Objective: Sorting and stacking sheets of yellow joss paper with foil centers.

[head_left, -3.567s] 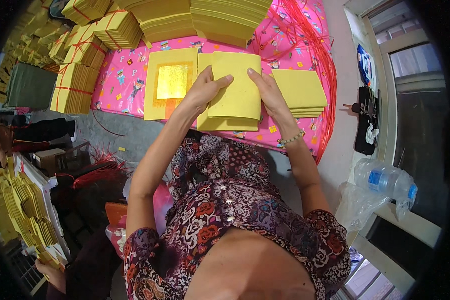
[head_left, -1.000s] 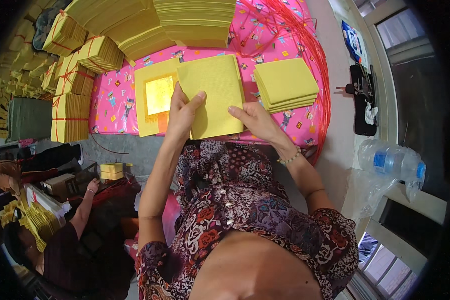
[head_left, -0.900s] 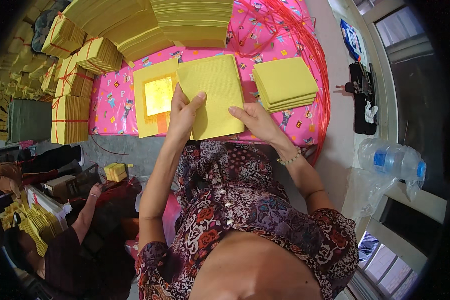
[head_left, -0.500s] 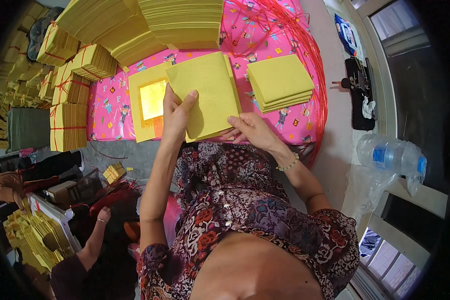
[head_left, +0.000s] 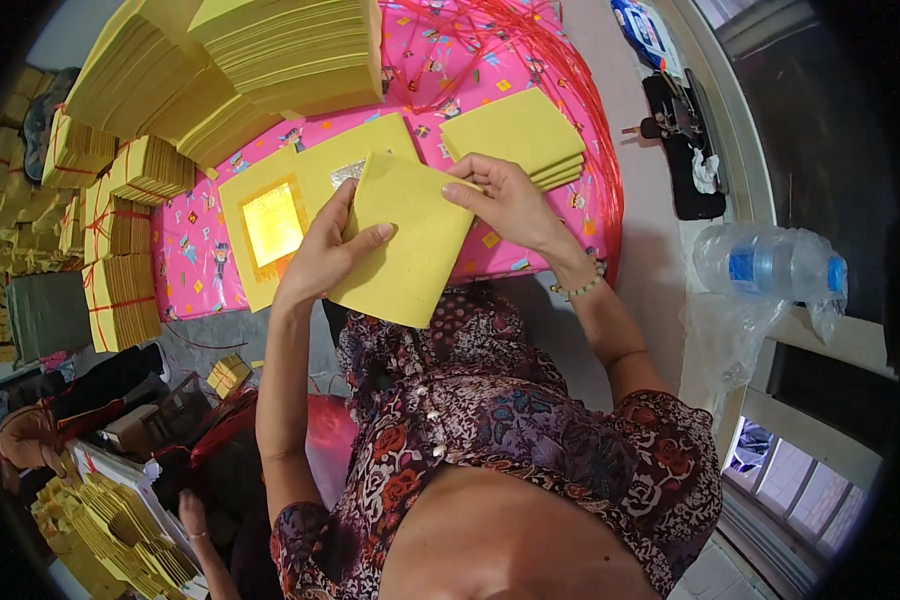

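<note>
a: holding what, the left hand [head_left: 322, 262]?
b: a yellow paper bundle [head_left: 405, 240], pinched by its left edge, lifted over the pink table's [head_left: 530, 60] near edge.
a: and the right hand [head_left: 510, 200]?
b: fingers clamped on its top right corner. a gold-foil sheet [head_left: 270, 225] lies flat just left.

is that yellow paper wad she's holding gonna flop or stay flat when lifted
The yellow paper wad probably stays fairly flat: it is lifted off the pink table without sagging. It looks light, pinched between left hand and right hand. Loose sheets might slide apart.
</note>
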Motion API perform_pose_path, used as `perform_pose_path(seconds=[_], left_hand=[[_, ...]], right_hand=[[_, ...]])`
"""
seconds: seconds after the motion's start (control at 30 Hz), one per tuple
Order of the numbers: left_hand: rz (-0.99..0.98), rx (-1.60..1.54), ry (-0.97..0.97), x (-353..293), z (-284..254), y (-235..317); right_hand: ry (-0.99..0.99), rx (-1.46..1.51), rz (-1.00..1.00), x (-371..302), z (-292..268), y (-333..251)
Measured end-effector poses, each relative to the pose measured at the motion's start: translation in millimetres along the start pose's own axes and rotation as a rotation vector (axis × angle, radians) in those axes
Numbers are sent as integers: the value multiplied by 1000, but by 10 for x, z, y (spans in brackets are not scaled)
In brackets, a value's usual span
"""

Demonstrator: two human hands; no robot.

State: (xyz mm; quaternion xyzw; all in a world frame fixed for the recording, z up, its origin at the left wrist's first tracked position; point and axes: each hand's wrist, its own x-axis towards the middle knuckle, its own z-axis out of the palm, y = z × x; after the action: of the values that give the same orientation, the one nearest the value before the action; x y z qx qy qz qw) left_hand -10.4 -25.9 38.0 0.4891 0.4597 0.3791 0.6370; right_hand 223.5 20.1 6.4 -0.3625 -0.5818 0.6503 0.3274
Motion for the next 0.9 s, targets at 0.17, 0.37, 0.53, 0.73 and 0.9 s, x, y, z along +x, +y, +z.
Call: perform_pose_path(seconds=[0.17, 0.37, 0.53, 0.73, 0.9], left_hand=[[-43, 125, -47, 274, -110, 174], [69, -45, 104, 934, 148, -3], [80, 33, 67, 1378, 313, -169], [-7, 147, 87, 1495, 449, -348], [36, 353, 120, 1544, 468, -554]], right_hand=[[301, 35, -147, 21, -407, -78], [573, -158, -74, -5, -842, -173], [744, -709, -24, -61, -1171, 0], [722, -809, 74, -130, -1256, 254], [711, -816, 60, -156, -1323, 452]])
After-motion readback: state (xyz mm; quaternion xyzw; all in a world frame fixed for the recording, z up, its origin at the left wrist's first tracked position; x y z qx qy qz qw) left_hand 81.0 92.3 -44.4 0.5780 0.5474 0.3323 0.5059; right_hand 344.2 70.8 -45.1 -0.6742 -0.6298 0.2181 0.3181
